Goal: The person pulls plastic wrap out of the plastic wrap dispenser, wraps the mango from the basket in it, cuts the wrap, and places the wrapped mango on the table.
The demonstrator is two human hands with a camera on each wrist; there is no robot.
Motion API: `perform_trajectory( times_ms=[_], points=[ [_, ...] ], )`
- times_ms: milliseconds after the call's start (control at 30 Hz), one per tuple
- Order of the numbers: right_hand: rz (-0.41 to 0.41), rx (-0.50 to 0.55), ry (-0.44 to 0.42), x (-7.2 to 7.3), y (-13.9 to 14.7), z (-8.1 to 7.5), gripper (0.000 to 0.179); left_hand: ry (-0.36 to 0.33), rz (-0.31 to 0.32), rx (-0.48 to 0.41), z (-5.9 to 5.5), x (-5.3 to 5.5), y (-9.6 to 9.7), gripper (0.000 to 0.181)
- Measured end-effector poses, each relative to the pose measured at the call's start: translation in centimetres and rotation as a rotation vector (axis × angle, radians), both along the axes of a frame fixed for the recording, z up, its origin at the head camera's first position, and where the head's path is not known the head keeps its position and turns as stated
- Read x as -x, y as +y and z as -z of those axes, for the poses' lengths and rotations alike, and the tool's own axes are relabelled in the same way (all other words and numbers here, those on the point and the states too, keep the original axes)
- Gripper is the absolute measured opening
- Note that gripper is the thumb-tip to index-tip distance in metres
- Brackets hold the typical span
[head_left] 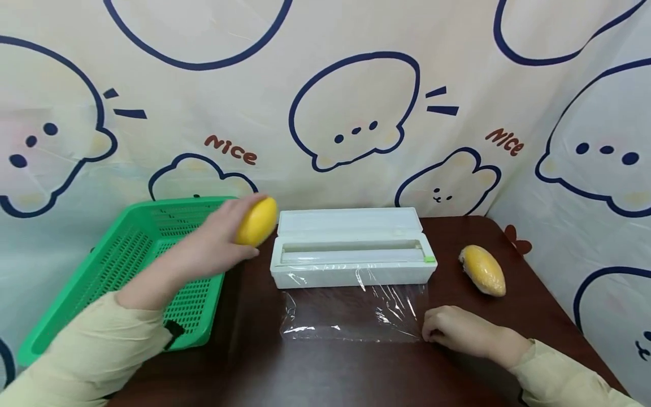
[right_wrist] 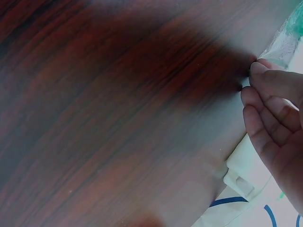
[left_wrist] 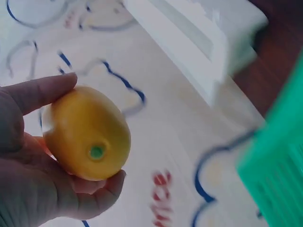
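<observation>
- Yellow and smooth, the bare mango point(head_left: 256, 221) sits in the left hand point(head_left: 216, 240), held in the air just left of the white film dispenser point(head_left: 351, 249) and above the right edge of the green basket point(head_left: 127, 265).
- Left-wrist view: the thumb point(left_wrist: 40, 92) and the curled fingers point(left_wrist: 102, 191) are clamped round the mango, whose end with a small green spot faces the camera.
- Open-lidded, the dispenser stands at the middle of the dark wooden bench point(head_left: 325, 373), its long side towards the person.
- Clear cling film point(head_left: 351, 314) is pulled out of the dispenser's front edge and lies flat on the bench, directly in front of the dispenser.
- At the film's front right corner, in front of the dispenser's right end, the right hand point(head_left: 455, 330) rests on the bench with its fingers point(right_wrist: 265, 92) curled together, their tips at the film's edge; whether they pinch the film I cannot tell.
- To the right of the dispenser, well apart from it, a second mango point(head_left: 483, 270) lies on the bench, its skin shiny and wrinkled as if covered in film.
- Behind the dispenser hangs a cream cartoon-print cloth point(head_left: 356, 113).
</observation>
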State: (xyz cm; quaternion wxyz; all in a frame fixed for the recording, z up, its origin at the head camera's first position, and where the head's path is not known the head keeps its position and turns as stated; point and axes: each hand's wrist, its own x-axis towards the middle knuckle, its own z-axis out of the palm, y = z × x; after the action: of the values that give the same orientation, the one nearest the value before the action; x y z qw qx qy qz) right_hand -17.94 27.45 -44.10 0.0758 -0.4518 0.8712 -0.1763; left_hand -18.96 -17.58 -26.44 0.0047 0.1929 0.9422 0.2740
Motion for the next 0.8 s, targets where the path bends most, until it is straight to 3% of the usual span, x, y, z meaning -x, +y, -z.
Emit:
perform_trajectory(
  times_ms=[100,267,467,600,800],
  points=[
    [-0.018,0.006,0.005,-0.1,0.1,0.2,0.024,0.007,0.049,-0.020,0.3,-0.9,2.8,0.084],
    [-0.030,0.025,0.026,0.1,0.3,0.3,0.025,0.026,0.150,-0.073,1.3,-1.2,6.9,0.085],
    [-0.050,0.035,0.015,0.1,0.2,0.2,0.027,-0.061,0.264,-0.156,4.6,-1.5,10.4,0.088],
    [-0.050,0.039,0.012,0.2,0.1,0.3,0.027,-0.114,0.330,-0.097,7.2,-1.3,11.6,0.090],
    [-0.040,0.041,0.022,0.1,0.3,0.2,0.026,-0.061,0.437,0.040,10.0,-0.5,12.0,0.089]
  ],
)
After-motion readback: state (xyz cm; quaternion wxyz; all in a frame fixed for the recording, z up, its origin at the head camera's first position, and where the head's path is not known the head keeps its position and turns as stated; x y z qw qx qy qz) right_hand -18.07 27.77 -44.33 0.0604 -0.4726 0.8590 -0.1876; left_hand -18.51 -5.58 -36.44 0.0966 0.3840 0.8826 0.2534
